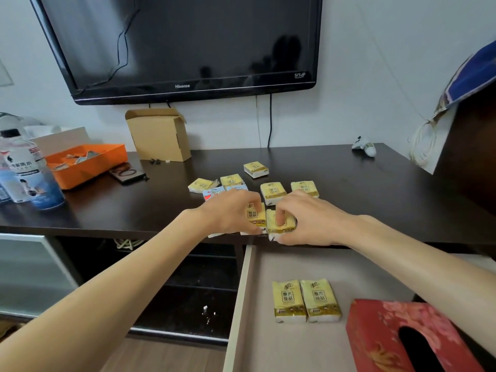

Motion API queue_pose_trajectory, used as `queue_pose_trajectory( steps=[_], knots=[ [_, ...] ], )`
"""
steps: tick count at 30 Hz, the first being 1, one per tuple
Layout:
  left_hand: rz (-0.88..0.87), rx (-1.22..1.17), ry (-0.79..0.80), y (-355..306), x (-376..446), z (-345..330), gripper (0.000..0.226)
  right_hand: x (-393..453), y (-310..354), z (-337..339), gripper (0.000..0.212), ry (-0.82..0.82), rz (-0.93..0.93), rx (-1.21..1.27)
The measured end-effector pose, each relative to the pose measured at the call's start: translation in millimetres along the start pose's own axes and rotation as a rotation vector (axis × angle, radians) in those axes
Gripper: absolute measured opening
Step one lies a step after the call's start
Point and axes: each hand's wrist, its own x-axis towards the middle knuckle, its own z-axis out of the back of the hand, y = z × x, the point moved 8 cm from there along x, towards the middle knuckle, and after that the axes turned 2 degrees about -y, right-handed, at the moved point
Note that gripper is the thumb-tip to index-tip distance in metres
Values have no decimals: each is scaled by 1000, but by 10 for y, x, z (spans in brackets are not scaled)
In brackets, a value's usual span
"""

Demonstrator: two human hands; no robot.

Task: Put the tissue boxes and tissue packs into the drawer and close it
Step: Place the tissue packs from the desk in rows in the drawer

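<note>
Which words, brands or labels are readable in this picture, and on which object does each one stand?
"Hisense": bottom edge of the television.
"SRS": small logo at the television's lower right corner.
"原木纯品": the yellow tissue packs in the drawer, and the packs on the table.
Water bottle: label print too blurred to read.
Red tissue box: only a pattern, no readable text.

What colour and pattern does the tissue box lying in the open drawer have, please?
The cardboard tissue box is red with pink and gold floral print, shown in the head view.
</note>
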Motion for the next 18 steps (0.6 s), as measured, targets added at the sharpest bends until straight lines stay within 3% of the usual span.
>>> queue_pose_trajectory(
  steps=[6, 9, 12, 18],
  knots=[
    [19, -86, -126, -139, -421, 140, 48, -436, 85, 150, 48, -98, 13, 18],
    [7, -195, -160, -320, -766, 69, 50, -813, 89, 77, 55, -59, -44, 97],
    [-8, -227, -107, -578, -1060, -129, 58, -1170, 120, -85, 60, 29, -73, 120],
    [-101, -7, 150, -1063, -1351, -771, 61, -1548, 326, -413, 63, 275, -25, 49]
  ],
)
